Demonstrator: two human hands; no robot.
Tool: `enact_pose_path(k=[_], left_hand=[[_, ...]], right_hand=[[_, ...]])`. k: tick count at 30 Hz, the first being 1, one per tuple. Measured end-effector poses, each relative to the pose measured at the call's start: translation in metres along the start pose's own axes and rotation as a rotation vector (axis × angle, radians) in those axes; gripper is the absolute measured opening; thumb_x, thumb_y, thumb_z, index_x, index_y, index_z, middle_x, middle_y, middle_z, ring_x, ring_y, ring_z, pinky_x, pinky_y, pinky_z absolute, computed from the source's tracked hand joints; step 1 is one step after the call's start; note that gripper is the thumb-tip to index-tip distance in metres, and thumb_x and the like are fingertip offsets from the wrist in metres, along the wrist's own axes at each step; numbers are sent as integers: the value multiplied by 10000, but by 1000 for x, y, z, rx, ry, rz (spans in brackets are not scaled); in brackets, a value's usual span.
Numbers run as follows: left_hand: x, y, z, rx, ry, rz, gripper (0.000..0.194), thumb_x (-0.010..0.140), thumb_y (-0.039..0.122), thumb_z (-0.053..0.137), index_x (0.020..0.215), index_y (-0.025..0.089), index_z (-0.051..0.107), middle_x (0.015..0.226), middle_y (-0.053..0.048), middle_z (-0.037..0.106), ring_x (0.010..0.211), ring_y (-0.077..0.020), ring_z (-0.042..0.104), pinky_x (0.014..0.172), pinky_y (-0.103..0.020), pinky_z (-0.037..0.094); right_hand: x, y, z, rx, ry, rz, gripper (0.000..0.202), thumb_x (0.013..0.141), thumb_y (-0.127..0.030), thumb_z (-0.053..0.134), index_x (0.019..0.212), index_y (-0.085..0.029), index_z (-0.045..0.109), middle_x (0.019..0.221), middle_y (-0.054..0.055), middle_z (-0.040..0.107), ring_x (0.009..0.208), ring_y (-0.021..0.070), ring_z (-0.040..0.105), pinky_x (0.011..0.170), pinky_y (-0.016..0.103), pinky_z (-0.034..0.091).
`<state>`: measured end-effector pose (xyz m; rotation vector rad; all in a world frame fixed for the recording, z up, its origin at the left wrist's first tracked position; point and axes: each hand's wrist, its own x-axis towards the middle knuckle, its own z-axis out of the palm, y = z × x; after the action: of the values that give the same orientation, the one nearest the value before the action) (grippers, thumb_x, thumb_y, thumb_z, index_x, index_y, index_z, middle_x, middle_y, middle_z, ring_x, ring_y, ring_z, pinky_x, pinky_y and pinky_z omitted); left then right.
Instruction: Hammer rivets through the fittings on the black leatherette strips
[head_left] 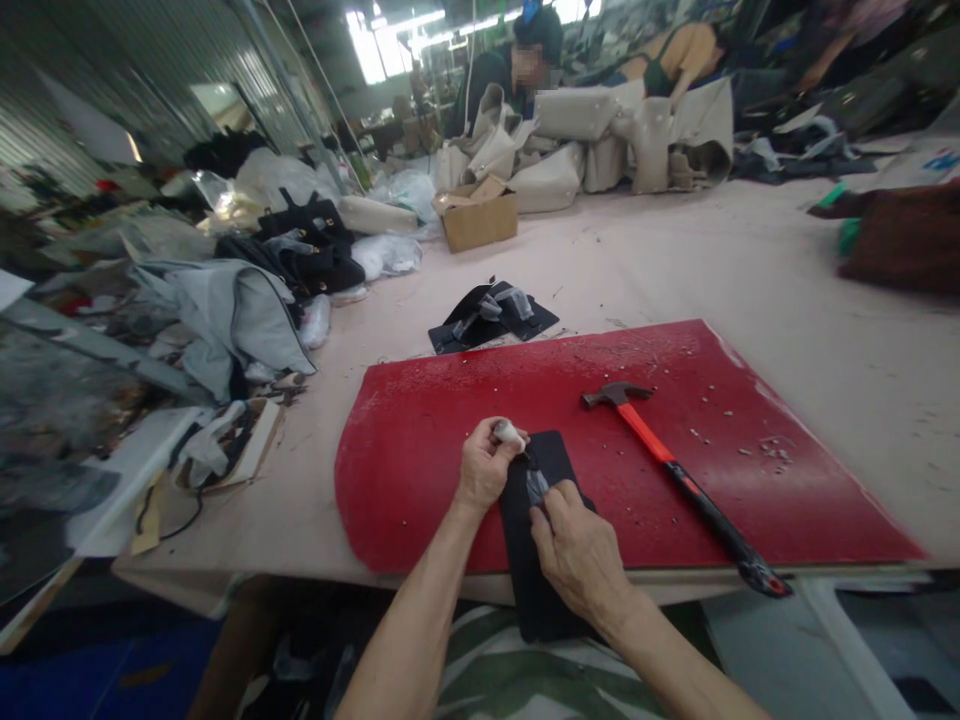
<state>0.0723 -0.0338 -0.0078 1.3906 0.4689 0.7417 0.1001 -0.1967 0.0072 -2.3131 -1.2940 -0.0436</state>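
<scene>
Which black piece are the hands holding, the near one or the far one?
The near one: the black piece hanging over the red mat's front edge, under both hands. The other black pieces lie untouched beyond the mat.

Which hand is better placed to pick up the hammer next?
Probably the right hand: the hammer lies on its side of the red mat, while the left hand is farther away, pinching something small.

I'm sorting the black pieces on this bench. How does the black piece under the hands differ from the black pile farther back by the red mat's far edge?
The black piece under the left hand and right hand is one flat panel; the black pile is several pieces stacked, some folded up. The panel lies on the red mat and overhangs the near table edge; the pile sits on the bare table beyond the mat. Both are dark, with a pale wrapped part on top.
</scene>
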Motion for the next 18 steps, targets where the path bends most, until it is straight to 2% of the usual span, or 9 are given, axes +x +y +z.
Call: enact_pose_path(k=[12,15,18], left_hand=[[-1,-1,2,109,-11,25,283,795,289,690,1013,165,560,898,-92,745,834,-203,723,776,-310,567],[-2,-2,2,209,-30,72,241,812,260,664,1018,177,569,894,-71,739,829,-192,711,762,-291,558],[-2,2,1,324,-65,140,222,822,223,637,1036,192,585,892,-54,729,806,-185,696,744,-275,543]], right_hand=[[-1,1,-1,41,-19,8,215,974,-272,371,851,-175,518,871,37,533,634,130,500,549,267,283],[-2,1,-5,111,-46,21,212,977,-309,383,876,-179,517,893,40,538,678,141,532,577,265,335],[0,10,-16,303,-60,-7,245,991,-380,375,977,-186,524,961,46,554,807,159,578,685,271,430]])
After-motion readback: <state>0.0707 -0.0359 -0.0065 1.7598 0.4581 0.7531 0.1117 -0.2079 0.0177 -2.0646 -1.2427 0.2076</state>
